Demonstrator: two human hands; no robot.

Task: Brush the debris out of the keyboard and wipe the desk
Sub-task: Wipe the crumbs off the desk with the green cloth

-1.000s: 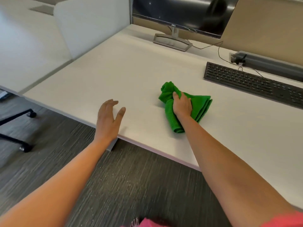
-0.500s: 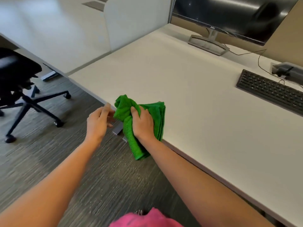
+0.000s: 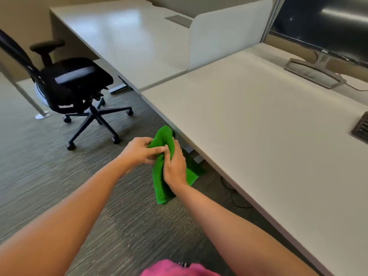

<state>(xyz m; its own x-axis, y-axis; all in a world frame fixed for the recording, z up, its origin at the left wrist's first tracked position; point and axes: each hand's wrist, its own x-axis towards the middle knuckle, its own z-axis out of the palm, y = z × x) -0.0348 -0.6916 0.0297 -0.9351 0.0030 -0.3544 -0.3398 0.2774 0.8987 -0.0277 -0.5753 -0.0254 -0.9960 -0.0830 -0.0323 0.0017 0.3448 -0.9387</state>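
Observation:
A crumpled green cloth [image 3: 162,182] hangs over the carpet, just off the front edge of the white desk [image 3: 258,120]. My right hand [image 3: 176,166] grips the cloth's middle from the right side. My left hand [image 3: 139,150] pinches its upper part from the left, fingers curled into the folds. Both hands are below and in front of the desk edge. Only a dark corner of the keyboard [image 3: 361,126] shows at the right border.
A monitor [image 3: 322,22] on a grey stand [image 3: 314,73] sits at the desk's back right. A white divider panel [image 3: 229,32] separates a second desk [image 3: 127,36]. A black office chair [image 3: 75,82] stands on the carpet at the left.
The cloth slid from the desk top to its front edge and off it. My left hand left the desk edge and took hold of the cloth. The view swung left.

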